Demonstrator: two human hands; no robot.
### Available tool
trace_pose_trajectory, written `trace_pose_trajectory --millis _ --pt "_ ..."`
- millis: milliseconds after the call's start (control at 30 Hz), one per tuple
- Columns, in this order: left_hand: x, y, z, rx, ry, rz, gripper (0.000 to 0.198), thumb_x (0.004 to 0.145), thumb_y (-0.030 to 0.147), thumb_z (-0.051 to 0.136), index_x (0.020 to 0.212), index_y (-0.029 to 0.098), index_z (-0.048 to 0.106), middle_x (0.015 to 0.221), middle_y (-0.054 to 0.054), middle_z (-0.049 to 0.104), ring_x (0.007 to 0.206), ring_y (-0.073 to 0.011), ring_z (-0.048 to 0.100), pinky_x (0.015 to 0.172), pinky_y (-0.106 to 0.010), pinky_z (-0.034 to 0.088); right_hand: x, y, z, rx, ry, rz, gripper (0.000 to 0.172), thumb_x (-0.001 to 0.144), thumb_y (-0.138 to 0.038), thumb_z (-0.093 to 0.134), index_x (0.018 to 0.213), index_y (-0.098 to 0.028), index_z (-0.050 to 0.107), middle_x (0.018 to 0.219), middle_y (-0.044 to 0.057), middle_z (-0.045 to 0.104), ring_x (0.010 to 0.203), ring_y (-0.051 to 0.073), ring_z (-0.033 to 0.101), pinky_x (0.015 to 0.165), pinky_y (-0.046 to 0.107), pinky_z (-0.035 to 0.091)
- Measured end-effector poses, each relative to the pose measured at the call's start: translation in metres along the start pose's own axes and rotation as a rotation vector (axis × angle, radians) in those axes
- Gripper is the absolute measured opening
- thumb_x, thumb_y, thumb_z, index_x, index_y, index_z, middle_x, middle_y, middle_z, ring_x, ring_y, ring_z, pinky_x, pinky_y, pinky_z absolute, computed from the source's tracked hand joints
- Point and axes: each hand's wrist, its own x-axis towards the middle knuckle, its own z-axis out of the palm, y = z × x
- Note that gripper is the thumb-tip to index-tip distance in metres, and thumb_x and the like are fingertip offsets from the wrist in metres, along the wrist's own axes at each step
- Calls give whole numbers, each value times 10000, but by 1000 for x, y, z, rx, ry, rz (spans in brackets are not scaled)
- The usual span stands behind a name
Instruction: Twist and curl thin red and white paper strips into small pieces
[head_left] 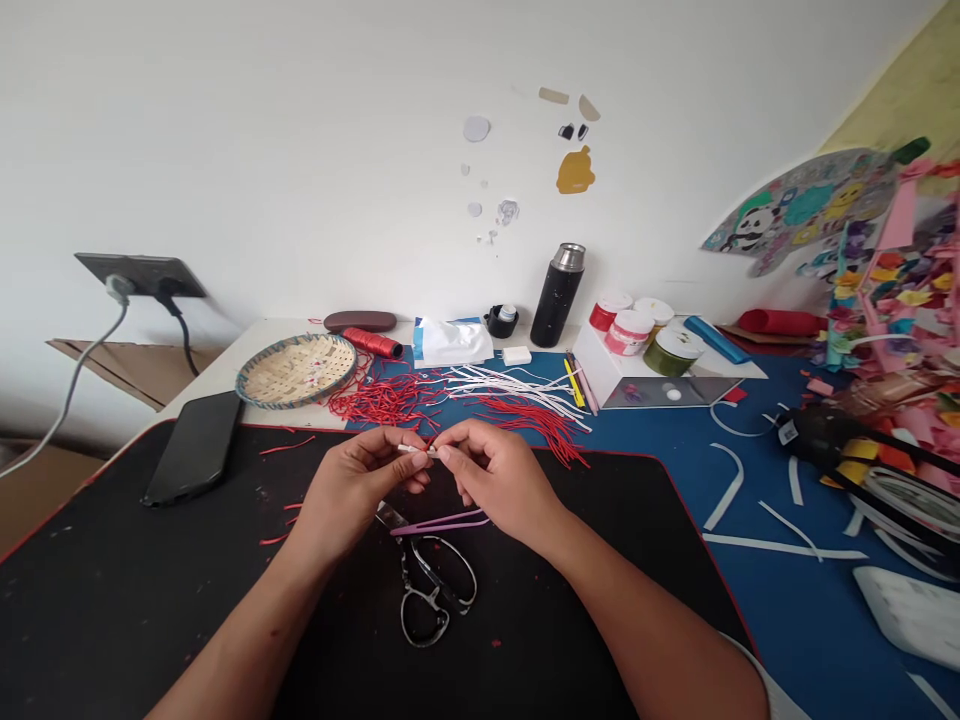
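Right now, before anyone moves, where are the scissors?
In the head view, the scissors lie on the black desk mat, just below the left hand and beside a purple strip.

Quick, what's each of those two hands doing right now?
Left hand: closed, pinching a small white strip.
Right hand: closed, pinching the same small white strip.

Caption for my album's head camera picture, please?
Left hand and right hand pinch a small white strip above scissors.
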Motion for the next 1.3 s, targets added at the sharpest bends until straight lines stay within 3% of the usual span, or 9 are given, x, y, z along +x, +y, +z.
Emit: trace_pose_trajectory --millis 900,1100,1300 --pt "0 -2 -1 190 -64 18 306 709 484 898 798 215 783 680 -25 743 633 -194 686 586 -262 535 -2 -6 -6 -296 -14 -105 74 960 -204 640 918 -199 700 593 -77 508 535 97 451 552 242 316" --pt "-3 -5 -3 370 -83 46 177 823 405 761 843 229 768 724 4 740 664 -186 689 618 -260 526 -3 -4 -6 -529 -30 -196 69 944 -150 659 935 -195 711 586 -74 522 520 95 425 571 254 280" --pt "-2 -9 -3 623 -85 161 140 860 353 682 850 254 780 757 10 775 654 -188 686 634 -275 504 -2 -1 -7 -754 -66 -249 94 985 -187 620 944 -189 706 657 -14 621 610 143 528 588 279 265"
